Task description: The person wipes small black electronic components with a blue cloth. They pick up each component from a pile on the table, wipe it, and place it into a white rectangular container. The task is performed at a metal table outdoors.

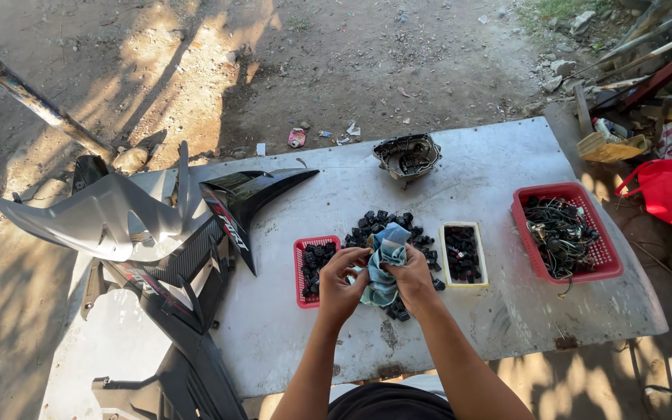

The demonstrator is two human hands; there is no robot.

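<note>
Both hands meet over the middle of the bench (289, 342), toward its near edge: the left hand (341, 281) and the right hand (411, 278) each pinch a light blue cloth (386, 260) bunched between them, fingers closed on it. Under the cloth lies a pile of small black parts (418, 237). A small red basket (305, 272) sits left of it, a white tray (462, 254) right, a large red basket of wires (565, 231) near the right edge.

Soft blue cloth (386, 260), crumpled, ctr. Table (491, 179): dull, scuffed sheet metal. Red baskets (610, 260): perforated plastic. Fairings (250, 190), left of frame: glossy plastic. Ground (351, 62), top: rough dirt.
</note>
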